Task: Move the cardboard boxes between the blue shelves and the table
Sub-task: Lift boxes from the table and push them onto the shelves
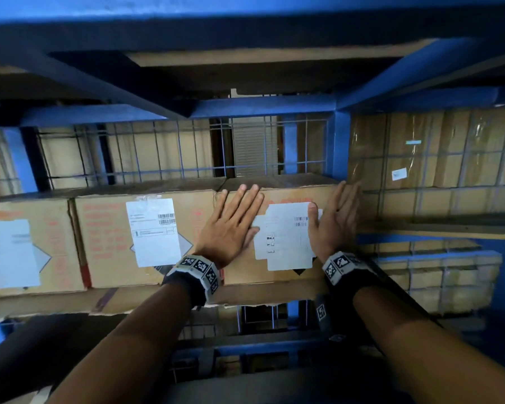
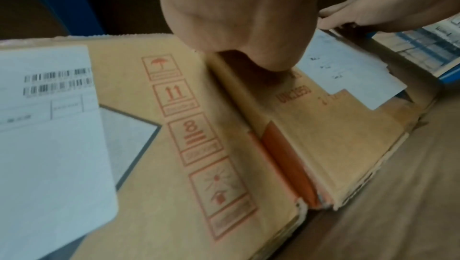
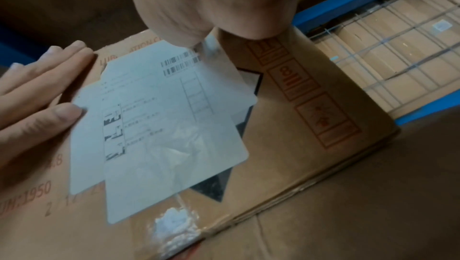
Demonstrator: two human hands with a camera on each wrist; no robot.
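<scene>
Three cardboard boxes stand in a row on a blue shelf. The rightmost box (image 1: 239, 272) carries a white label (image 1: 286, 237). My left hand (image 1: 233, 225) lies flat on its front face near the left edge, fingers straight and reaching the top edge. My right hand (image 1: 333, 220) presses flat near the box's right edge, thumb on the label. In the left wrist view my left hand (image 2: 236, 18) sits over the seam between this box (image 2: 323, 136) and the middle box (image 2: 174, 185). The right wrist view shows my right hand (image 3: 211, 4) on the box (image 3: 286, 156) by the label (image 3: 161, 126).
The middle box (image 1: 108, 243) and left box (image 1: 56, 228) stand tight against the one I touch. A cardboard sheet (image 1: 260, 295) lies under them. A blue post (image 1: 341, 147) borders the right side, with wrapped cartons (image 1: 435, 156) behind wire mesh. A blue beam (image 1: 245, 107) runs overhead.
</scene>
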